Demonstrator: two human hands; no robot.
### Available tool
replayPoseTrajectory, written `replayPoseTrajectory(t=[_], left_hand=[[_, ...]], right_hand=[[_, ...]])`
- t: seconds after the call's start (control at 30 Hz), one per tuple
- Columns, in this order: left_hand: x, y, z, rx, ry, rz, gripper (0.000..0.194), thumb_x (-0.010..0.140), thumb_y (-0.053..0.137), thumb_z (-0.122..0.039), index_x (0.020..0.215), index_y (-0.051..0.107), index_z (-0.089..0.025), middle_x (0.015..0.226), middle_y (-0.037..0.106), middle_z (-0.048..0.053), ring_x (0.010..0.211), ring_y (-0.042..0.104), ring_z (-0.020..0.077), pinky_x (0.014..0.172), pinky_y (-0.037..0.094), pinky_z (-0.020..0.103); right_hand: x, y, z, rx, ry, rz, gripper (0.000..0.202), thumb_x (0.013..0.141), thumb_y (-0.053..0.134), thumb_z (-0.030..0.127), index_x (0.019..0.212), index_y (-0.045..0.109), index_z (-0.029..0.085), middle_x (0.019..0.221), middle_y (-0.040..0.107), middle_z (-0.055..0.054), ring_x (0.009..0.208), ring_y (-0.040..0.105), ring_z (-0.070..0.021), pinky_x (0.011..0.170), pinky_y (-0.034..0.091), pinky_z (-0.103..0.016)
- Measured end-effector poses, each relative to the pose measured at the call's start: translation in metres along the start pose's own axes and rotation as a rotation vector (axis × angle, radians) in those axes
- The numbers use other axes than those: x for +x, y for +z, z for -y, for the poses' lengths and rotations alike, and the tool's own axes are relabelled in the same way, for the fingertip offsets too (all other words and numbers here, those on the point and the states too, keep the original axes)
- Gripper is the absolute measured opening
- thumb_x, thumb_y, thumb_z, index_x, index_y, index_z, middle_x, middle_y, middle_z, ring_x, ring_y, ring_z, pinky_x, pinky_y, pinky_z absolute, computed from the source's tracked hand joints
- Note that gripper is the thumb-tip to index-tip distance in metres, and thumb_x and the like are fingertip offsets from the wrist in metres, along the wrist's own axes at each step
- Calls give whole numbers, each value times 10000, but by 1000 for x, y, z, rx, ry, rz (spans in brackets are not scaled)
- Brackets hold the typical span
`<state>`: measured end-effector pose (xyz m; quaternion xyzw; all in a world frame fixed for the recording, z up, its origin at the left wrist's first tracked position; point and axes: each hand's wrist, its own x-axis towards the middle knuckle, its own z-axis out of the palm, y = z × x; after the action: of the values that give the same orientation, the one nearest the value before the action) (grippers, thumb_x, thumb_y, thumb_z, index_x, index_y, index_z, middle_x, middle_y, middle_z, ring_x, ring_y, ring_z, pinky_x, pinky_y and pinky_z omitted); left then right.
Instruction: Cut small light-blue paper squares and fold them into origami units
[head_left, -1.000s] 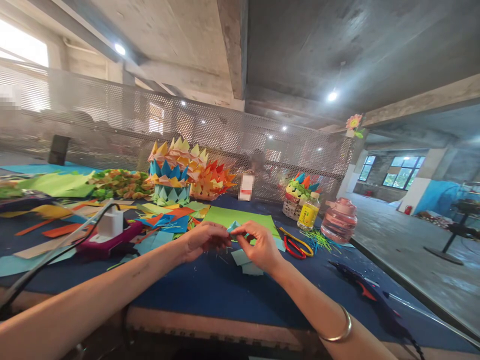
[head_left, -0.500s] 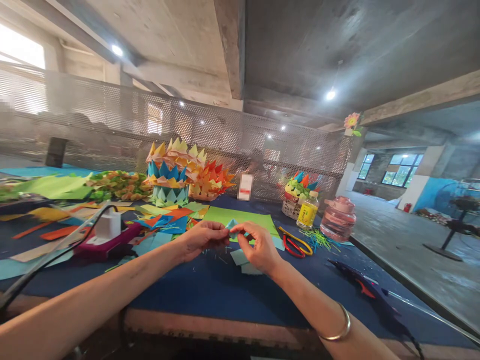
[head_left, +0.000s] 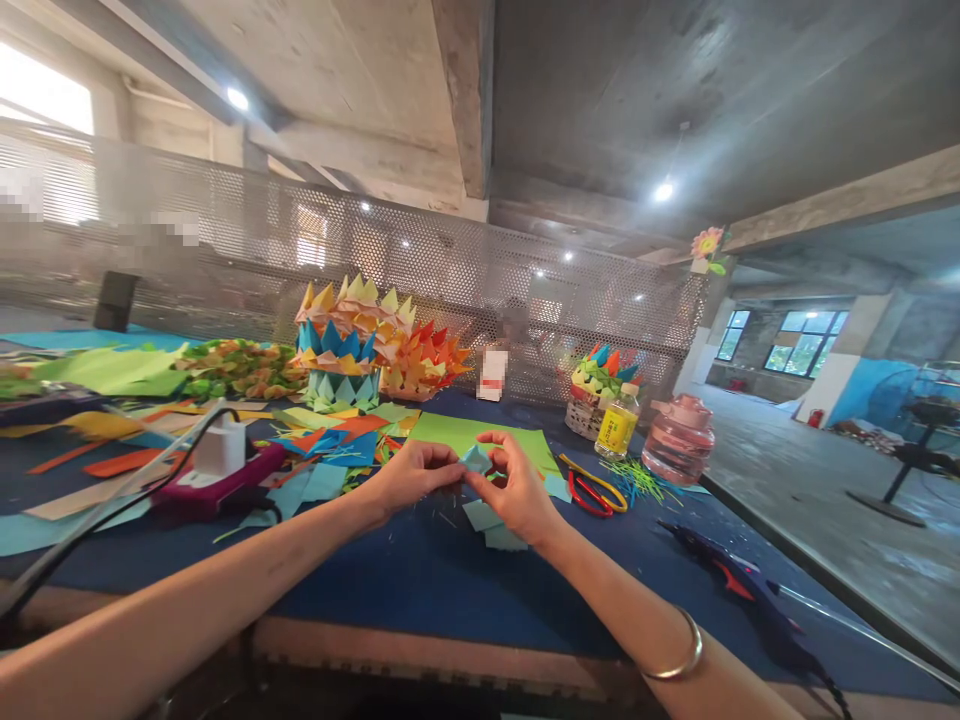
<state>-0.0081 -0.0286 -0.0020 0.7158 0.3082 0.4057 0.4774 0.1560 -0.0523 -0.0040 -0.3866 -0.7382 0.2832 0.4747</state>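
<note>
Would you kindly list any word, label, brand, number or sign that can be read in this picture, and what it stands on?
No text can be read with certainty.
Yellow-labelled bottle: dark marks that look like lettering, too small and blurred to read.
White item with a red patch: pixelated, nothing legible.
Folded light-blue paper: no writing can be made out.

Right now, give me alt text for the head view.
Two hands hold a folded light blue paper above a dark blue table. Scissors, two bottles and a glue gun are at right; paper scraps lie left, pointed paper ornaments behind.
</note>
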Motion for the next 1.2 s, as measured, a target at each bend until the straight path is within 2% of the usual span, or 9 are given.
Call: replayPoseTrajectory(t=[0.1, 0.23, 0.4, 0.53, 0.67, 0.77, 0.9, 1.03, 1.2], left_hand=[[1, -2, 3, 44, 20, 21, 289, 677, 607, -413, 579, 571, -143, 527, 566, -23, 503, 465, 91, 499, 309, 211], [1, -1, 3, 36, 11, -6, 251, 667, 623, -391, 621, 572, -150, 546, 582, -24, 508, 475, 88, 503, 322, 207], [1, 0, 1, 13, 6, 7, 258, 637, 650, -369, 563, 540, -147, 518, 561, -27, 493, 460, 81, 495, 314, 208], [2, -1, 1, -30, -21, 13, 262, 610, 676, -365, 574, 550, -139, 505, 550, -26, 485, 448, 78, 489, 297, 209], [1, -2, -2, -137, -72, -62, 277, 615, 679, -371, 553, 532, -145, 478, 507, -45, 459, 406, 65, 478, 288, 206], [1, -4, -2, -243, -94, -94, 239, 612, 693, -350, 608, 566, -147, 563, 552, -35, 513, 445, 65, 520, 327, 196], [1, -5, -1, -280, -115, -44, 226, 600, 709, -338, 632, 592, -147, 608, 549, -32, 546, 455, 65, 531, 336, 190], [0, -4, -1, -179, -105, 16, 250, 598, 704, -366, 679, 620, -146, 616, 541, -24, 531, 429, 71, 501, 314, 197], [-1, -5, -6, -232, -69, -52, 318, 626, 681, -379, 843, 630, -151, 754, 577, 18, 614, 476, 95, 506, 340, 194]], right_hand=[[1, -1, -1, -9, 14, -20, 381, 722, 600, 262, 1039, 399, 196, 711, 536, 25, 579, 500, -100, 529, 413, -223], [1, -2, -2, -13, 21, -23, 348, 720, 585, 227, 1022, 414, 193, 677, 538, 32, 540, 486, -94, 508, 394, -219], [0, 0, 0, -37, 10, 0, 334, 724, 586, 224, 1006, 411, 194, 667, 543, 29, 539, 499, -102, 503, 394, -222], [-2, 2, 2, -38, 5, 17, 297, 754, 564, 259, 998, 405, 196, 701, 557, 15, 583, 535, -116, 528, 422, -237], [-2, 3, 2, -5, 16, 9, 384, 727, 612, 327, 1022, 400, 206, 792, 555, -5, 704, 556, -137, 612, 473, -267], [-1, 2, 0, 17, 41, 41, 375, 714, 631, 368, 987, 447, 189, 832, 562, -25, 760, 556, -145, 644, 478, -268], [1, 0, -2, -18, 52, 30, 272, 742, 588, 406, 840, 541, 156, 707, 555, -5, 631, 510, -112, 556, 445, -229], [2, -3, -3, 30, 86, -15, 254, 743, 580, 398, 801, 549, 152, 623, 535, 16, 566, 491, -98, 497, 425, -208], [2, -3, -2, 35, 112, -22, 234, 748, 571, 383, 774, 539, 153, 628, 559, 4, 542, 497, -98, 488, 416, -215]])
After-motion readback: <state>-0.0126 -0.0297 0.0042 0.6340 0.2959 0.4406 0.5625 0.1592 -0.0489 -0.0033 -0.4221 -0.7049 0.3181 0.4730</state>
